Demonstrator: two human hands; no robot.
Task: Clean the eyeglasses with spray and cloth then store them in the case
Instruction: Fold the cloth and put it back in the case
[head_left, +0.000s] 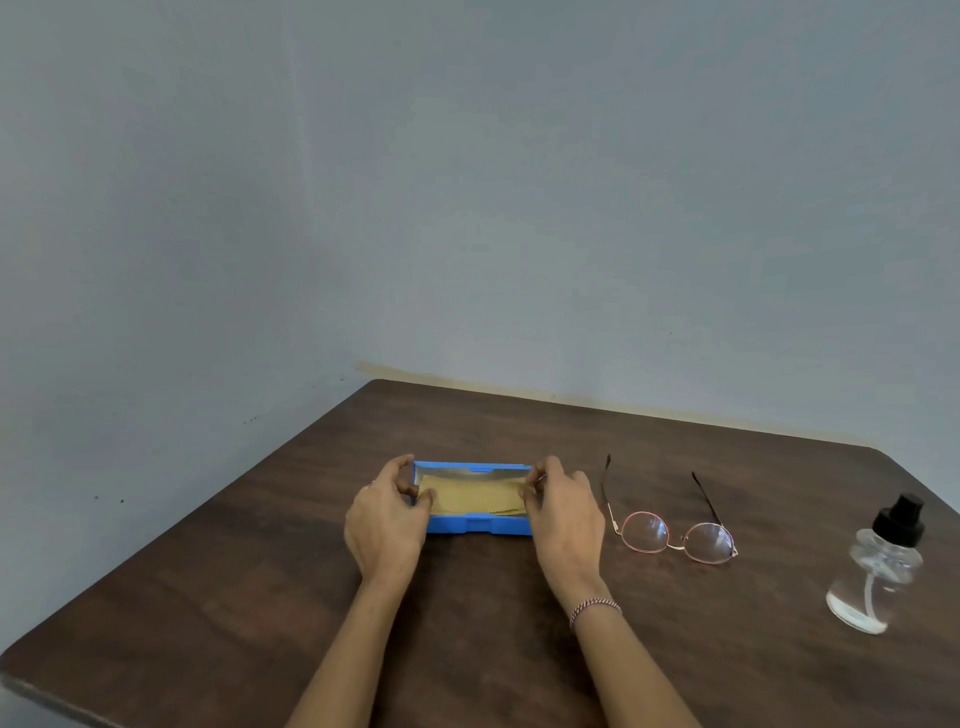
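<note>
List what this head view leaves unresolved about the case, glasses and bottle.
Both ends of the case: head view, covered by the left hand and right hand gripping them.
Anything under the cloth: head view, the cloth hides it.
Smudges on the eyeglasses: head view, too small.
Liquid level in the spray bottle: head view, blurred.

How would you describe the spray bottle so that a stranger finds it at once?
Start at the brown table, near its right edge. To the right of the eyeglasses stands the spray bottle. Only it has a clear body and a black pump cap.
</note>
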